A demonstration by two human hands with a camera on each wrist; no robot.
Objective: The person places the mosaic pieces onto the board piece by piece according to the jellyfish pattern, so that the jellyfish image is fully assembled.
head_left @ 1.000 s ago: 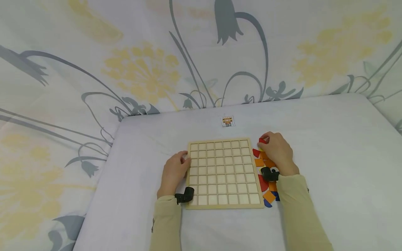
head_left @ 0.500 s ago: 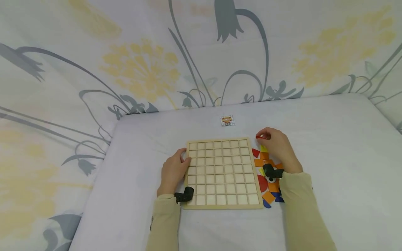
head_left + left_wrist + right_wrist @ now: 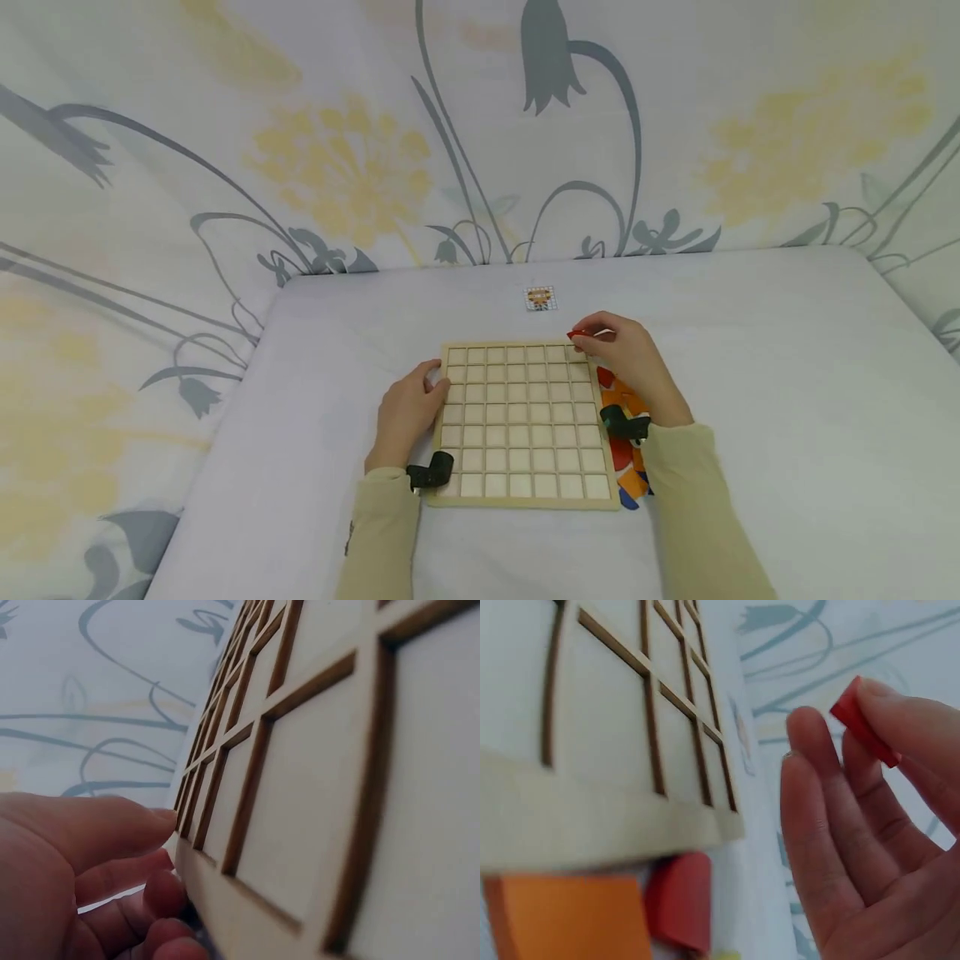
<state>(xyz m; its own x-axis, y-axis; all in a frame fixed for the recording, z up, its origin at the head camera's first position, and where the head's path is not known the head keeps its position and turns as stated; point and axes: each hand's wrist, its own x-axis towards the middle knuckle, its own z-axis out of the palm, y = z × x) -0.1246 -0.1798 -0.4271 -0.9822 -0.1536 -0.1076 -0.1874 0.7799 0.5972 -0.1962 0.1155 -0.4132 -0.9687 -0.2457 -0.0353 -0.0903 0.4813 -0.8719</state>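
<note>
A square wooden grid board with rows of recessed cells lies in front of me. At its left side, my left hand holds the edge; in the left wrist view the thumb meets the frame and the other fingers curl against its side. My right hand is over the board's far right corner, pinching a small red piece between thumb and fingers. The piece is tilted and held above the cells. No loose pieces sit in the visible cells.
Loose flat pieces lie along the board's right edge, including an orange square, a red rounded piece and a blue piece. My right arm hides part of them. A small picture card lies beyond the board on the white tabletop.
My right hand has moved left, from above the loose pieces to the board's far right corner, carrying the red piece. The left hand stays at the board's left edge.
</note>
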